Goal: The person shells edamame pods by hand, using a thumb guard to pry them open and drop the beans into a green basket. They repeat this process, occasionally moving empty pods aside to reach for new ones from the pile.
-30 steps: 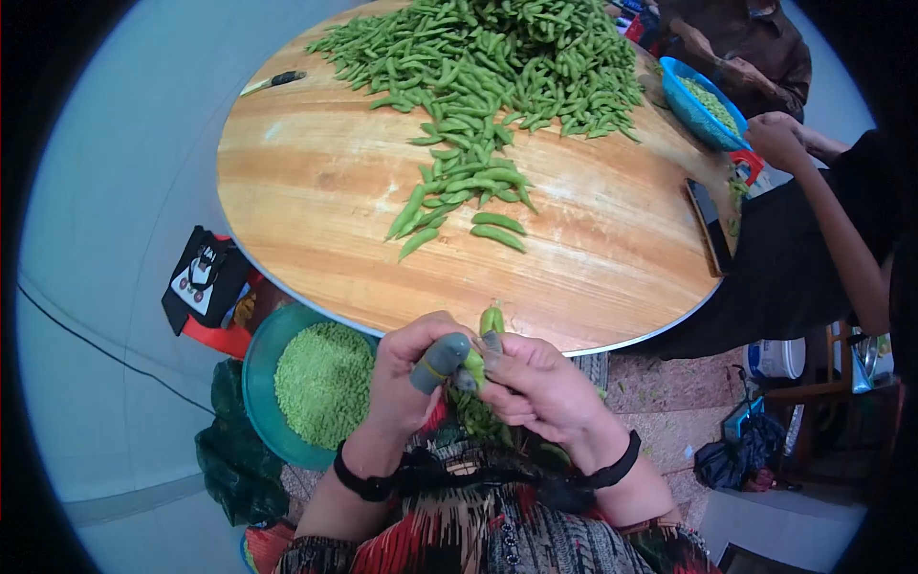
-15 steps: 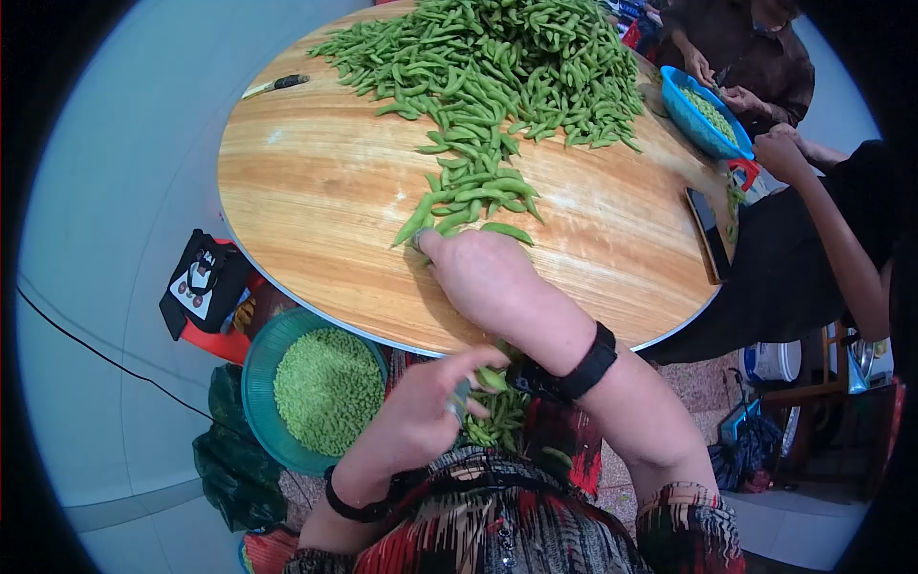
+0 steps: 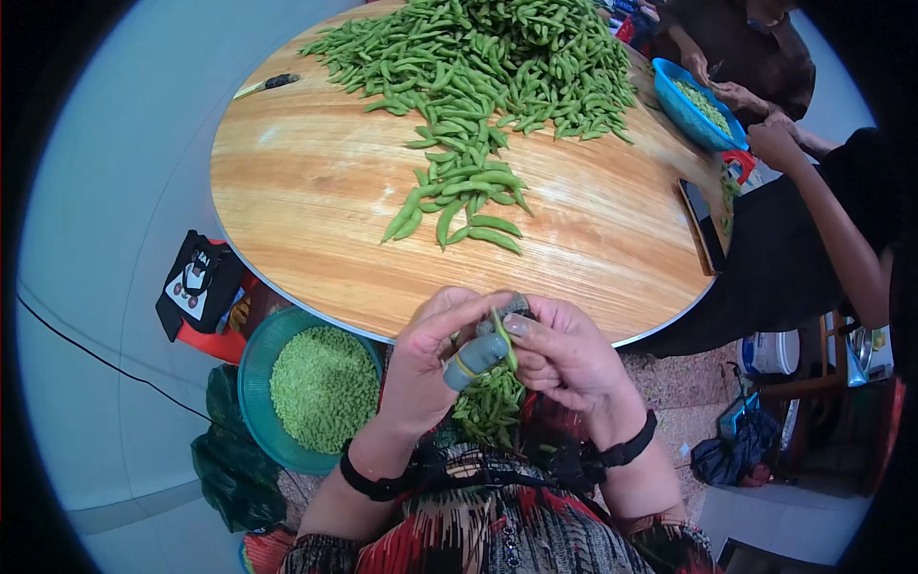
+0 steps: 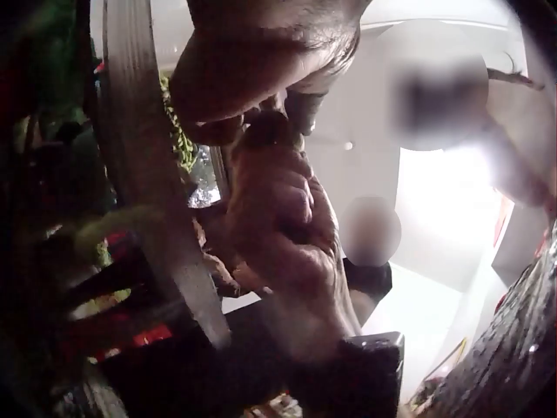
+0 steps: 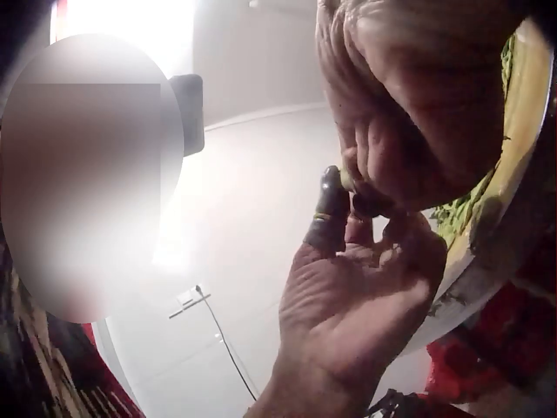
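As the head view shows, the person's left hand [image 3: 421, 354] and right hand [image 3: 579, 359] meet at the near edge of a round, light-brown wooden counter [image 3: 325, 220]. Between them is a slim, flat green bean pod [image 3: 507, 349], and the fingers of both hands are clamped on it. A smooth grey cover with a yellow band [image 3: 475, 361] sheathes the left thumb, and a black strap circles each wrist. Loose green pods lie in a broad heap [image 3: 497, 72] at the counter's far side, trailing down toward the hands, and more green pods [image 3: 488, 407] lie in the lap below. To the left, beneath the counter's edge, a round teal plastic basket [image 3: 254, 407] holds pale green shelled beans [image 3: 325, 387]. Near the right edge lies a dark rectangular phone [image 3: 701, 225]; beyond it, a blue plastic basin [image 3: 684, 120] of shelled beans stands by two other people.

From the left wrist, the left hand fills the top and the right hand rises from below, their fingers meeting; shadow hides what they pinch. The counter's edge runs down the left side.

From the right wrist, the right hand hangs from the top with its fingers bent against the left hand's covered thumb, a small bit of green showing between them. The counter's rim and some pods appear at the right.
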`<state>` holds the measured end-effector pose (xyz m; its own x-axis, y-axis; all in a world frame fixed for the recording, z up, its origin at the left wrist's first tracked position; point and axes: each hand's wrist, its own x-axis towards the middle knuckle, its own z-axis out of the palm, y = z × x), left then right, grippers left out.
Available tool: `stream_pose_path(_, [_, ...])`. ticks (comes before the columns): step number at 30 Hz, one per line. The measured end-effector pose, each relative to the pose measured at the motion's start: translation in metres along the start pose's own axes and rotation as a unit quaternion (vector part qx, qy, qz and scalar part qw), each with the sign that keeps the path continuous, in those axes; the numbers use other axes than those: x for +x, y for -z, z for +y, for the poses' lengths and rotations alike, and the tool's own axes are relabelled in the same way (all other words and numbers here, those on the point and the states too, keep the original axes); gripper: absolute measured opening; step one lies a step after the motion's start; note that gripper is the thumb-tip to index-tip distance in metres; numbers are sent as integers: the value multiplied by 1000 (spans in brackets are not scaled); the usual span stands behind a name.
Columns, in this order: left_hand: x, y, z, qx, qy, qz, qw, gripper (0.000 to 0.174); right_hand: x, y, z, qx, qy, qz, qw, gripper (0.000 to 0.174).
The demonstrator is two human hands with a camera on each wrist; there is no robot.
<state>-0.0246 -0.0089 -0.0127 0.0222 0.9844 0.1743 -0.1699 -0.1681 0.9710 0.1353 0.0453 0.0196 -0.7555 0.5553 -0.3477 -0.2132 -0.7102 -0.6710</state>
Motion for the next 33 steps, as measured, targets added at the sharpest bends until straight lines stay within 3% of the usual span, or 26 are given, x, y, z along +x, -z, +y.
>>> stream_pose_path(2, [-2,-3,-17,-100,-79,21,992,33,-5,-7,5,-69,30,40,996,17])
stream_pose_path(3, [-3,-6,-15,-98,-76,21,992,33,-6,-10,7,-87,28,34,995,21])
stream_pose_path(5, [-2,-11,-7,-298,-2,91,950,19,-10,-10,11,-137,50,42,988,24])
stream_pose_path(8, [-4,-14,-3,-334,43,133,932,11,-14,-9,12,-188,73,23,979,29])
stream_pose_path(13, [-6,-12,-1,-253,50,157,953,10,-16,-3,8,-135,49,-23,989,27])
stream_pose_path(15, [-6,-12,-3,-236,45,162,957,9,-15,-3,10,-208,26,38,977,24])
stream_pose_path(17, [-7,-13,-5,-100,80,177,976,6,-15,-5,10,-249,44,51,966,24])
stream_pose_path(18, [-5,-13,-4,-100,65,174,978,6,-14,-6,9,-284,59,64,955,24])
stream_pose_path(20, [-4,-11,-2,-226,-6,83,970,7,-12,-5,11,-288,74,60,953,25])
stream_pose_path(22, [-3,-4,-5,-254,31,62,965,11,-12,-4,10,-188,21,46,981,24])
stream_pose_path(25, [-4,-2,-4,-250,58,31,966,10,-9,-2,10,-229,30,58,971,25])
stream_pose_path(26, [-3,-7,-2,-80,24,53,995,11,-8,-3,11,-225,27,60,972,25])
stream_pose_path(27, [-2,-9,0,91,-13,72,993,13,-6,-5,12,-329,101,93,934,25])
stream_pose_path(28, [-2,-10,-1,91,-9,70,993,13,-5,-5,11,-427,174,124,879,25])
stream_pose_path(29, [-1,-10,-1,94,13,81,992,15,-3,-3,10,-424,172,126,880,25])
stream_pose_path(31, [-2,-9,1,98,41,93,990,18,1,1,7,-272,81,141,948,23])
stream_pose_path(33, [0,-6,5,-52,81,96,991,15,8,2,6,-321,103,119,934,23])
